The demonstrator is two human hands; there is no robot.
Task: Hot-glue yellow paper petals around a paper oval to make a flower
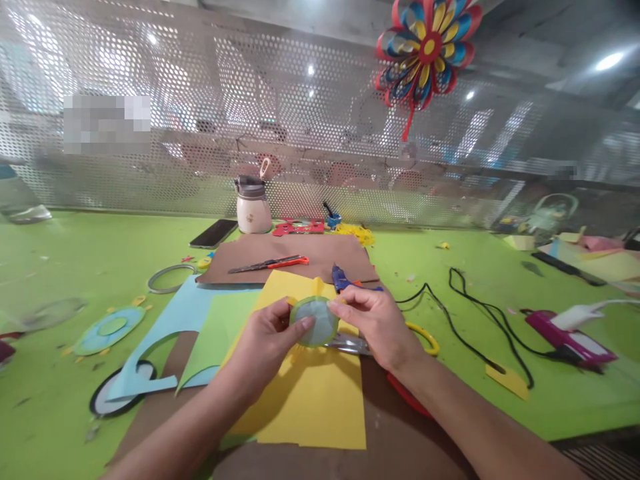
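Left hand (267, 330) and right hand (383, 325) pinch a pale blue disc (321, 321) above yellow paper (320, 413)

Seen from the head camera, the disc has a green border and is held up near the middle of the work area. The left thumb presses on its face, with the fingers curled behind the left edge; the right thumb and fingertips pinch its upper right edge. Scissors (347, 343) lie partly hidden beneath the right hand. Just beyond it is a blue tool (341, 277), resting by the near edge of a brown sheet (235, 253), on which an orange-handled cutter (273, 264) also lies.

To the left, green paper (225, 327) overlaps blue paper (187, 300). Farther left, a blue and green paper round (111, 328) with yellow tabs lies on the green table (400, 260). Toward the back, a phone (214, 233) lies beside an upright bottle (254, 212). On the right is a purple power strip (550, 330), and a paper flower (429, 50) hangs above.
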